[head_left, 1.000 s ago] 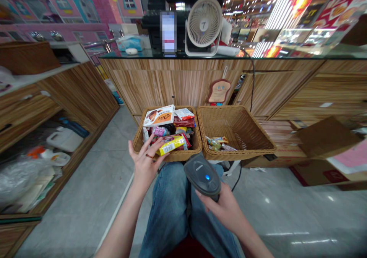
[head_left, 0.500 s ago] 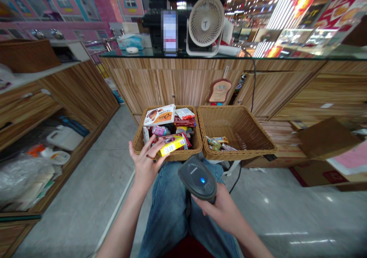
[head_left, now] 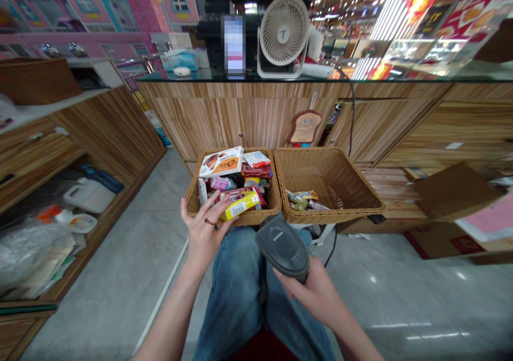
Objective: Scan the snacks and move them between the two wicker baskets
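Between the thumb and fingers of my left hand (head_left: 200, 232) I pinch a yellow box (head_left: 245, 205) over the near edge of the fuller basket (head_left: 256, 220) at 11 o'clock, its barcode showing, while my right hand (head_left: 310, 291) is closed round a dark scanner (head_left: 282, 246) whose nose points to about 11 o'clock, apart from the box. I judge the work barely begun: only a few small wrapped pieces (head_left: 298, 200) lie in the basket at 1 o'clock (head_left: 332, 171), against a heap of packs, a white carton (head_left: 221, 161) uppermost, at 11 o'clock.
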{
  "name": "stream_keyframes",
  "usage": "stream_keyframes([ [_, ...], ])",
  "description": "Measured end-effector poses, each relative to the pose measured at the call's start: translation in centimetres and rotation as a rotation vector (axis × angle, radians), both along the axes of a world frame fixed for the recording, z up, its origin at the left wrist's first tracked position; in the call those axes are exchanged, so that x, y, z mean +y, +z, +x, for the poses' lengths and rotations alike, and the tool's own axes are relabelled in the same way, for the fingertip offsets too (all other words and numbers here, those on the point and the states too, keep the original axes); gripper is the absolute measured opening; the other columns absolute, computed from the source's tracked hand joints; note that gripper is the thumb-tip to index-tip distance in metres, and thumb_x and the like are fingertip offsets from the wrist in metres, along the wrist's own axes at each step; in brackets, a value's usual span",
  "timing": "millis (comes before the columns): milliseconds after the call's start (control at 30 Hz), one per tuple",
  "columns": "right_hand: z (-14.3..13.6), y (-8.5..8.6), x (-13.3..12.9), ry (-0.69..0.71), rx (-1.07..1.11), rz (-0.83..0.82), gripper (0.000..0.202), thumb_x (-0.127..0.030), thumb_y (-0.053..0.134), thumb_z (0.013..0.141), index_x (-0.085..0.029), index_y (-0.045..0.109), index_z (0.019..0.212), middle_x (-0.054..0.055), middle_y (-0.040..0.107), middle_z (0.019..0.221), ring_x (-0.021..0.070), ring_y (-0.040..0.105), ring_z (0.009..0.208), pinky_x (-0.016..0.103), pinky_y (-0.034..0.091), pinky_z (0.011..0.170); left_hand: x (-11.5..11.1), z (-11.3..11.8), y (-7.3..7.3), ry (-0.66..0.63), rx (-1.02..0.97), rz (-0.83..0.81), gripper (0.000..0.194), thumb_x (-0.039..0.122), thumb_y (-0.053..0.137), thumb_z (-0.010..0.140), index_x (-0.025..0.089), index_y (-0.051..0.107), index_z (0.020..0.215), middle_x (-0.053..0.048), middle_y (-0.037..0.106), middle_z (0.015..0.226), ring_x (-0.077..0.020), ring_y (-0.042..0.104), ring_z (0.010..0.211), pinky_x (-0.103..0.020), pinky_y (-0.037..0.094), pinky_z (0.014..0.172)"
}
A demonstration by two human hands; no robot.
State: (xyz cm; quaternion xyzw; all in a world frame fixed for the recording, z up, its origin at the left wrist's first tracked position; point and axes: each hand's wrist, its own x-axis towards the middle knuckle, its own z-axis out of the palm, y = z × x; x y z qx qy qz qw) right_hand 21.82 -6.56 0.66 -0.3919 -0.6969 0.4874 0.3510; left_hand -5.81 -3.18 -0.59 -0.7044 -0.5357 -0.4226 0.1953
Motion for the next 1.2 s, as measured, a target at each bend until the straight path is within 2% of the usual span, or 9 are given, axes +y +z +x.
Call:
stream_keyframes([
  [167,1.3,-0.1,0.0,-0.068,0.008,0.017,0.03,-0.034,0.064,0.097,-0.023,0.056,0.071,-0.004,0.055,0.051,0.0147,0.052,0.046,0.025,0.045,0.051,1.6,2.5,1.6,-0.129,-0.021,0.023,0.038,0.025,0.077,0.094,0.029,0.063,0.129,-0.007,0.079,0.125,-0.0283,0.069,0.128,-0.065,-0.001,0.13],
  [367,2.2,0.0,-0.3,-0.131,0.007,0.043,0.029,-0.033,0.063,0.097,-0.023,0.058,0.071,-0.003,0.055,0.051,0.015,0.051,0.047,0.025,0.045,0.051,7.0,8.6,2.9,-0.335,-0.054,-0.005,0.033,0.032,0.077,0.094,0.029,0.065,0.125,-0.006,0.077,0.128,-0.0256,0.065,0.134,-0.063,-0.005,0.131],
  [500,2.6,0.4,-0.3,-0.159,0.001,0.062,0.034,-0.033,0.063,0.096,-0.023,0.055,0.064,-0.003,0.054,0.049,0.0148,0.052,0.046,0.025,0.047,0.052,10.5,12.4,2.8,-0.332,-0.065,-0.188,0.036,0.031,0.072,0.098,0.029,0.064,0.133,-0.008,0.072,0.138,-0.0257,0.058,0.142,-0.064,-0.003,0.131],
  [600,2.9,0.4,-0.3,-0.17,-0.004,0.047,0.038,-0.034,0.063,0.096,-0.024,0.053,0.061,-0.002,0.054,0.049,0.0152,0.053,0.046,0.025,0.048,0.05,11.4,13.4,2.6,-0.275,-0.055,-0.325,0.045,0.034,0.069,0.099,0.031,0.059,0.143,-0.008,0.064,0.149,-0.028,0.05,0.149,-0.067,0.0,0.13],
  [667,3.0,0.3,-0.2,-0.174,-0.007,0.025,0.038,-0.036,0.062,0.097,-0.023,0.054,0.063,-0.002,0.055,0.049,0.0154,0.054,0.045,0.025,0.048,0.049,11.0,12.9,2.3,-0.239,-0.046,-0.346,0.044,0.035,0.066,0.101,0.032,0.059,0.144,-0.007,0.063,0.151,-0.0279,0.048,0.15,-0.066,0.001,0.13],
  [767,2.8,0.0,-0.1,-0.168,-0.017,0.012,0.034,-0.038,0.061,0.098,-0.022,0.058,0.068,-0.002,0.056,0.048,0.0154,0.055,0.044,0.025,0.048,0.05,9.7,10.6,1.6,-0.181,-0.02,-0.325,0.041,0.034,0.064,0.102,0.032,0.062,0.142,-0.007,0.064,0.15,-0.0273,0.049,0.149,-0.064,0.004,0.131],
  [933,2.2,-0.2,0.2,-0.145,-0.002,0.04,0.033,-0.036,0.061,0.098,-0.022,0.058,0.069,-0.003,0.056,0.049,0.0141,0.053,0.046,0.024,0.046,0.051,7.1,4.0,0.1,0.021,0.037,-0.332,0.039,0.034,0.062,0.102,0.029,0.065,0.141,-0.009,0.062,0.153,-0.0312,0.047,0.15,-0.065,0.009,0.13],
  [1033,2.0,-0.3,0.3,-0.132,-0.009,0.064,0.032,-0.034,0.061,0.097,-0.022,0.058,0.067,-0.004,0.054,0.049,0.0135,0.052,0.046,0.023,0.045,0.051,6.0,0.2,-0.1,0.132,0.113,-0.374,0.039,0.037,0.064,0.1,0.028,0.07,0.137,-0.01,0.056,0.158,-0.0368,0.039,0.155,-0.069,0.008,0.129],
  [1200,1.7,-0.6,0.2,-0.125,-0.019,0.053,0.032,-0.034,0.062,0.097,-0.022,0.057,0.068,-0.004,0.055,0.05,0.0137,0.053,0.046,0.024,0.045,0.051,6.1,-2.9,0.4,0.116,0.253,-0.482,0.035,0.038,0.061,0.1,0.029,0.075,0.131,-0.006,0.041,0.168,-0.0402,0.022,0.162,-0.073,0.002,0.128],
])
